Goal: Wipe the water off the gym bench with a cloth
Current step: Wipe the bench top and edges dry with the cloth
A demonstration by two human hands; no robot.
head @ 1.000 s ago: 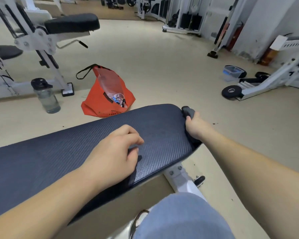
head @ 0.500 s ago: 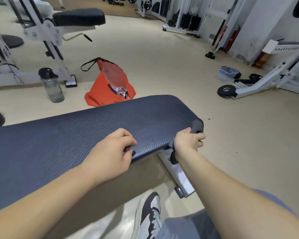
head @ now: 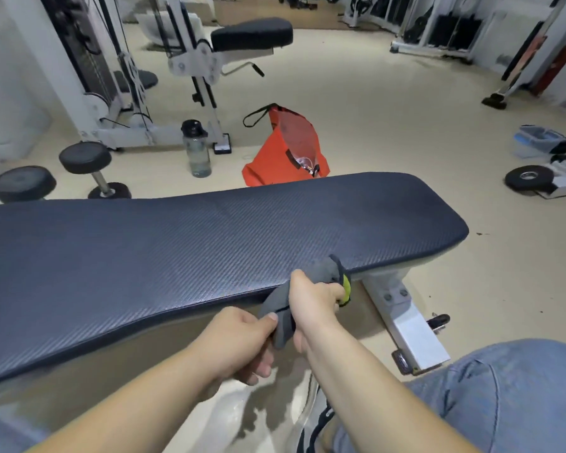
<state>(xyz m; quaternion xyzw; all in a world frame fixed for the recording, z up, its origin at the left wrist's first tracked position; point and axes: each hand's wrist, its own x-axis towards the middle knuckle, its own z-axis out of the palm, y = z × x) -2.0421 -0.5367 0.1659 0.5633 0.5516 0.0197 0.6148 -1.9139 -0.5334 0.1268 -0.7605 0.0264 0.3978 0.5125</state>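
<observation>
Cloth (head: 280, 328): grey, with a yellow-green bit showing at its far end, and we see it held in both hands at the near edge of the bench (head: 209, 250) pad. The right hand (head: 312, 300) is fisted round the upper bunch, fingers curled tight, knuckles toward us. That bunch sticks out above the fist and touches the pad's near rim. The left hand (head: 236, 341) sits just below and to the left of the right, thumb and curled fingers pinching the cloth's lower tail. The two hands are nearly touching, cloth stretched short between them. Neither palm is flat on the pad. The dark ribbed pad runs wide across, just beyond both hands, with its rounded end off to the right of the right hand. We can't make out water on it. The white bench leg (head: 409, 325) is right of the right hand, below the pad. A knee in jeans (head: 504, 387) is under the right forearm. Well beyond the hands, past the pad, on the floor: an orange bag (head: 285, 152), a water bottle (head: 196, 150) left of it and a dumbbell (head: 92, 168) further left. A weight plate (head: 528, 178) is far right.
</observation>
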